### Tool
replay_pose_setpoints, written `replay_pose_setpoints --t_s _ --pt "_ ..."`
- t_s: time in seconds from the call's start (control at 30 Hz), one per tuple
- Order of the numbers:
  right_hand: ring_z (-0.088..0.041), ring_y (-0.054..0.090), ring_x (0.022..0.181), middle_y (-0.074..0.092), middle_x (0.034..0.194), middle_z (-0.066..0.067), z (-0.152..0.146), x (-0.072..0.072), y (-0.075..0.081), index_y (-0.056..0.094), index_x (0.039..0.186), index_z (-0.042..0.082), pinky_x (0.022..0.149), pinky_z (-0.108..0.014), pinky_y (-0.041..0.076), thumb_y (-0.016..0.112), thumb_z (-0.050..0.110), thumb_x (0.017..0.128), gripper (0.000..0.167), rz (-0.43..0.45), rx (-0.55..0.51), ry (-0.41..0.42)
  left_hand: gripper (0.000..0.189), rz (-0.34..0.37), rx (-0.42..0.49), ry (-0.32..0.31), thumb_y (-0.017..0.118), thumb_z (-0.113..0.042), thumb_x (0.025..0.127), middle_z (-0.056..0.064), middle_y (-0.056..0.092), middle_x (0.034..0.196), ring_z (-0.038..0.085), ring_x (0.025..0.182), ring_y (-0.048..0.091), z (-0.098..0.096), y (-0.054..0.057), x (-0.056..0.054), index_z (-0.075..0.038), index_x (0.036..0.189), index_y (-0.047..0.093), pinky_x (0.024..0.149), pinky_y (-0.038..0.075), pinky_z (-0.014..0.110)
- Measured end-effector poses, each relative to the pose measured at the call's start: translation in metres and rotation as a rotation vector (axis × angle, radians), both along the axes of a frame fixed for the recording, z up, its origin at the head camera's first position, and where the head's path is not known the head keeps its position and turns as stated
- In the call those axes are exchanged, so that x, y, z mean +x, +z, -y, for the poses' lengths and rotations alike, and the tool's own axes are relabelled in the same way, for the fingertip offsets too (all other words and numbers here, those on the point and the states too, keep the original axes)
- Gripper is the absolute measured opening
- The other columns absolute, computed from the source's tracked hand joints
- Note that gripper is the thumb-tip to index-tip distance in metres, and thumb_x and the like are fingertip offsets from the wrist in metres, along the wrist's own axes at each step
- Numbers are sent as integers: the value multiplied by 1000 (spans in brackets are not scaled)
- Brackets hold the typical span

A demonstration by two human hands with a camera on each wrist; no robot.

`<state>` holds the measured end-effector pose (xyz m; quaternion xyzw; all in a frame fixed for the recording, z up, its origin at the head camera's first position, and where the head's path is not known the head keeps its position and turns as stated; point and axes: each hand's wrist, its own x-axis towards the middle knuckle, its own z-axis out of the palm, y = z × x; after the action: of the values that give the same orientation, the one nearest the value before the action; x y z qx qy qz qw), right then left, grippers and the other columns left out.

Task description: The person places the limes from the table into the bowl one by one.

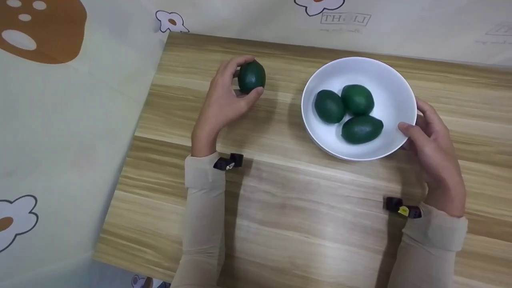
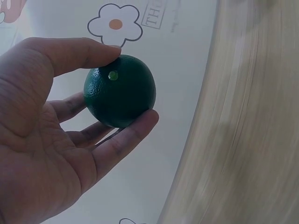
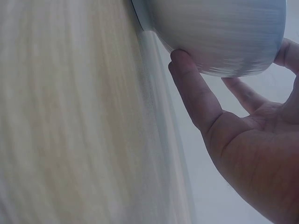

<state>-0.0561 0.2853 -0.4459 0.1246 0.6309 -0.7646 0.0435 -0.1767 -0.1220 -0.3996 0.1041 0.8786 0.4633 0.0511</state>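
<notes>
My left hand (image 1: 226, 98) pinches a dark green lime (image 1: 252, 77) between thumb and fingers, left of the white bowl (image 1: 394, 86). In the left wrist view the lime (image 2: 120, 93) shows a small pale stem scar, and the thumb and fingers of the left hand (image 2: 51, 135) lie around it. Three more limes (image 1: 358, 100) rest together inside the bowl. At the bowl's right side my right hand (image 1: 438, 150) grips it, thumb at the rim and fingers against the outer wall. The right wrist view shows the right hand (image 3: 247, 135) with fingertips on the bowl's outside (image 3: 219, 37).
Both hands are over a wood-grain table (image 1: 304, 208). Its left edge runs down beside the left forearm. A pale cloth with flower prints (image 1: 72, 132) lies beyond the table's left and far edges. A small dark device (image 1: 229, 161) sits at each wrist.
</notes>
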Motion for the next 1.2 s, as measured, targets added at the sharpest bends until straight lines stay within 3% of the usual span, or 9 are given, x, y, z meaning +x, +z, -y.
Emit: replay_pose_setpoints --t_s 0.47,1.2 --pt "-13 76 97 66 132 -2 1 -1 0 54 153 18 75 -24 65 61 2 103 52 17 -22 -15 62 -14 1 -11 81 -23 92 8 53 151 24 133 56 1 4 2 -19 148 56 110 51 38" --pt "-13 76 96 67 130 -2 0 -1 -1 53 153 18 74 -24 65 60 2 103 52 10 -14 -8 63 20 76 -44 83 -19 90 7 54 152 25 137 57 -3 12 7 -18 147 57 104 59 38"
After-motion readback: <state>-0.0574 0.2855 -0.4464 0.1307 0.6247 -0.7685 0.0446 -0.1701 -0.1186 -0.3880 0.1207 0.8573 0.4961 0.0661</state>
